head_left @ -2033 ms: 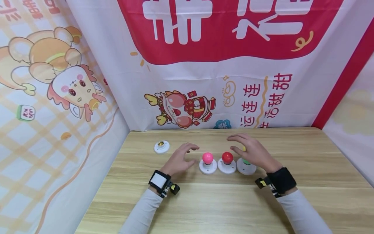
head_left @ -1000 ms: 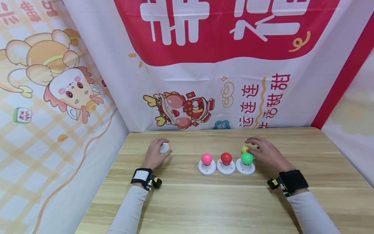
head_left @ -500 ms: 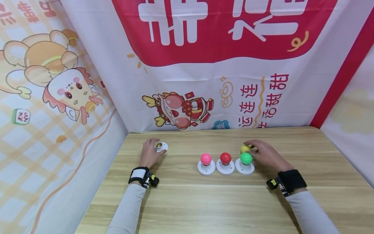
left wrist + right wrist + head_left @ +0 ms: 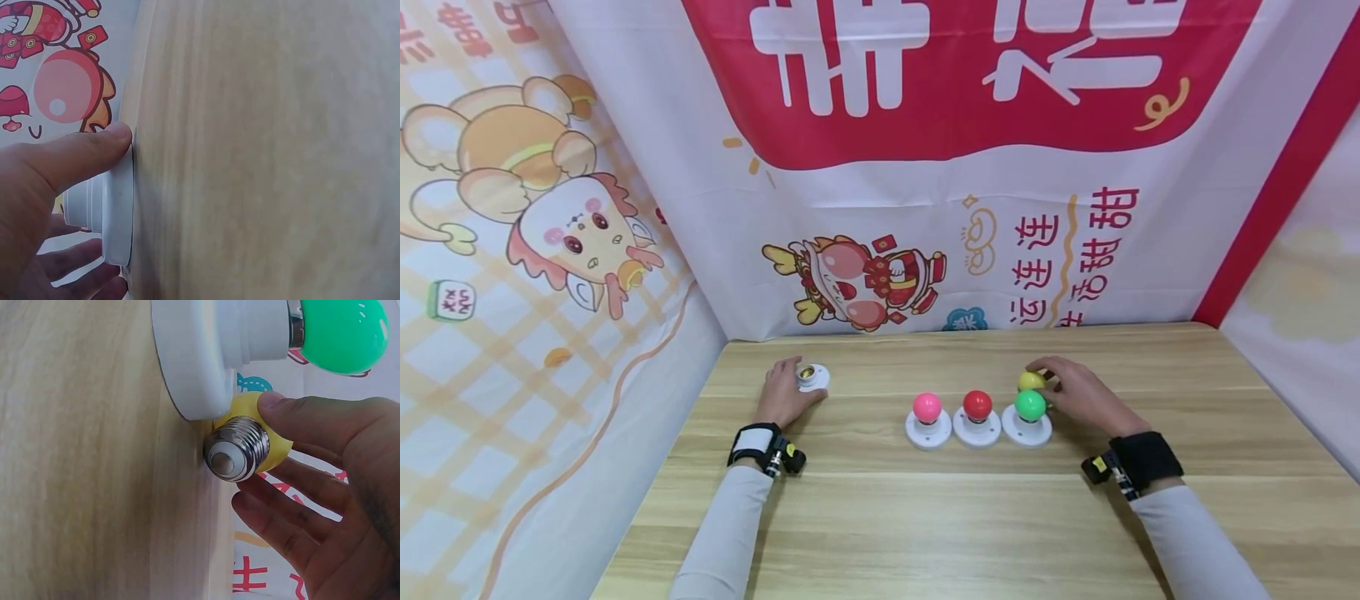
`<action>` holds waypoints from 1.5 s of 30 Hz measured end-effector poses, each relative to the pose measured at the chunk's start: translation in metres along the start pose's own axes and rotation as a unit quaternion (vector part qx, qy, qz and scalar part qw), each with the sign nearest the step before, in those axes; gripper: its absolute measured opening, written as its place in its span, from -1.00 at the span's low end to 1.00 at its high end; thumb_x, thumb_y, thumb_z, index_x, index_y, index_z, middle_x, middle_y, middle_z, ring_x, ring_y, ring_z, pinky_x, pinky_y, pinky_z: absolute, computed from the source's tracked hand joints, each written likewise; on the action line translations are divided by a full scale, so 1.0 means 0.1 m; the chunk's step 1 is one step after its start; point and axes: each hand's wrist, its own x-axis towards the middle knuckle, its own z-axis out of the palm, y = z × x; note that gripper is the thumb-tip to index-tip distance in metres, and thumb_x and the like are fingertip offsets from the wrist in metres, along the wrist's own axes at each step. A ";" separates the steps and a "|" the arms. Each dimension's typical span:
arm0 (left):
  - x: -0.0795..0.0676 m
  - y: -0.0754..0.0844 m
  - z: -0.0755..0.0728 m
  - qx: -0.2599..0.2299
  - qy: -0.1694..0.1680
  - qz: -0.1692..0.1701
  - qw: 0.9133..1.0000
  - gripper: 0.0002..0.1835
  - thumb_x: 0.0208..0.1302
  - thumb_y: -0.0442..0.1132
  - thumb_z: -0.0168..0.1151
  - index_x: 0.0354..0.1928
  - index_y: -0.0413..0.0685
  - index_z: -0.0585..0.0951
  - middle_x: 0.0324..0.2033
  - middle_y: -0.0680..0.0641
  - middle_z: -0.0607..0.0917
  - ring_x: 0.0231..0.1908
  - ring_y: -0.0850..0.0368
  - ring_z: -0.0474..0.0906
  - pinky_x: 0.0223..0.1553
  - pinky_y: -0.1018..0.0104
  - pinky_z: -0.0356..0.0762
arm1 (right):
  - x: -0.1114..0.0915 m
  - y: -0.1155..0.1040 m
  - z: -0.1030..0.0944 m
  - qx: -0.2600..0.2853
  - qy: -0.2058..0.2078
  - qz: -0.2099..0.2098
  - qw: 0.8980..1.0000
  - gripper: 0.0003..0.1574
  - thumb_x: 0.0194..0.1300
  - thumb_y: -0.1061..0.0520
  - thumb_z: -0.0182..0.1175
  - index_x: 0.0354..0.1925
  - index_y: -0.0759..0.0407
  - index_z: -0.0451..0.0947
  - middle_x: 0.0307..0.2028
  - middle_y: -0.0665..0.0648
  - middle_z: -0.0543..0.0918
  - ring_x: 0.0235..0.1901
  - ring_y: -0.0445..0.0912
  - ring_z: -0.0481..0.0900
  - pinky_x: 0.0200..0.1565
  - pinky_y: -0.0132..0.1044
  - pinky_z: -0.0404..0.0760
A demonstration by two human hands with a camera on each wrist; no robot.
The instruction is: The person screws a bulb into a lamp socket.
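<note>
At the table's back left, my left hand (image 4: 784,395) grips a round white lamp socket (image 4: 815,379) with a brass-coloured inside and no bulb in it. The left wrist view has the thumb on the rim of the socket (image 4: 117,215) and fingers around its far side. My right hand (image 4: 1084,394) holds a yellow light bulb (image 4: 1031,381) behind the green bulb (image 4: 1030,405). In the right wrist view, the thumb lies on the yellow glass, fingers curl behind it, and the bulb's metal screw base (image 4: 240,449) faces the camera, low over the table.
A pink bulb (image 4: 927,407) and a red bulb (image 4: 977,405) stand upright in white sockets, in a row left of the green one's socket (image 4: 1027,430). The wood-grain table (image 4: 940,525) ends at a printed cloth (image 4: 865,204) at the back.
My left hand has moved left from beside the pink bulb to the bulbless socket and grips it. My right hand has moved from over the green bulb to the yellow bulb and holds it.
</note>
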 end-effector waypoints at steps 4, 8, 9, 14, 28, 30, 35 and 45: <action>-0.01 0.00 -0.01 0.012 0.001 0.010 1.000 -0.08 0.00 0.08 0.45 0.30 -0.31 0.32 0.17 -0.37 0.41 0.13 -0.27 0.27 0.14 -0.11 0.34 | 0.01 0.00 0.00 0.006 -0.001 0.005 1.000 -0.53 0.30 0.26 0.21 0.16 0.22 0.43 0.07 0.27 0.54 -0.02 0.12 0.54 -0.02 0.05 0.63; -0.01 0.01 -0.01 0.020 0.003 0.011 1.000 -0.13 -0.01 0.10 0.44 0.24 -0.30 0.38 0.11 -0.34 0.47 0.08 -0.24 0.29 0.10 -0.08 0.36 | 0.03 0.01 0.00 0.006 0.000 0.007 1.000 -0.54 0.29 0.24 0.23 0.13 0.22 0.41 0.02 0.26 0.55 -0.04 0.11 0.55 -0.05 0.02 0.64; -0.01 0.01 -0.01 0.020 0.003 0.009 1.000 -0.14 -0.01 0.10 0.44 0.23 -0.30 0.39 0.10 -0.33 0.48 0.08 -0.23 0.29 0.10 -0.07 0.36 | 0.03 0.02 0.00 0.006 0.000 0.007 1.000 -0.55 0.29 0.24 0.23 0.13 0.22 0.41 0.01 0.25 0.55 -0.05 0.11 0.55 -0.05 0.02 0.65; -0.01 0.01 0.00 0.019 -0.002 0.003 1.000 -0.17 0.00 0.08 0.44 0.23 -0.29 0.40 0.09 -0.32 0.48 0.08 -0.22 0.30 0.08 -0.07 0.37 | 0.03 0.02 0.00 0.008 -0.001 0.012 1.000 -0.54 0.28 0.20 0.26 0.12 0.21 0.39 -0.02 0.24 0.55 -0.06 0.10 0.54 -0.05 0.00 0.65; -0.01 0.01 0.02 0.014 -0.013 -0.003 1.000 -0.17 0.01 0.08 0.44 0.23 -0.27 0.39 0.09 -0.30 0.47 0.05 -0.20 0.29 0.05 -0.04 0.40 | 0.00 0.01 0.01 -0.003 0.012 -0.010 1.000 -0.38 0.26 0.20 0.27 0.25 0.27 0.38 0.17 0.33 0.42 0.00 0.15 0.49 0.00 0.06 0.61; -0.01 0.02 0.02 0.014 -0.015 -0.003 1.000 -0.17 0.02 0.07 0.44 0.23 -0.27 0.39 0.09 -0.30 0.47 0.05 -0.20 0.29 0.05 -0.04 0.40 | 0.00 0.01 0.01 -0.007 0.016 -0.016 1.000 -0.39 0.25 0.19 0.28 0.25 0.26 0.40 0.18 0.34 0.40 0.01 0.16 0.48 0.00 0.06 0.61; -0.04 0.05 0.00 0.011 -0.021 -0.011 1.000 -0.17 0.02 0.06 0.45 0.24 -0.28 0.38 0.09 -0.29 0.47 0.05 -0.19 0.29 0.06 -0.04 0.40 | 0.00 0.00 0.00 -0.003 0.033 -0.023 0.999 -0.41 0.26 0.15 0.29 0.22 0.24 0.41 0.16 0.28 0.36 0.06 0.16 0.43 0.03 0.08 0.59; -0.09 0.09 0.02 0.012 -0.016 -0.004 1.000 -0.16 -0.01 0.09 0.44 0.23 -0.26 0.40 0.08 -0.28 0.46 0.03 -0.17 0.30 0.01 -0.02 0.43 | 0.01 -0.03 -0.02 0.010 0.047 -0.019 0.999 -0.38 0.22 0.19 0.31 0.21 0.25 0.37 0.14 0.27 0.43 0.08 0.16 0.44 0.06 0.13 0.56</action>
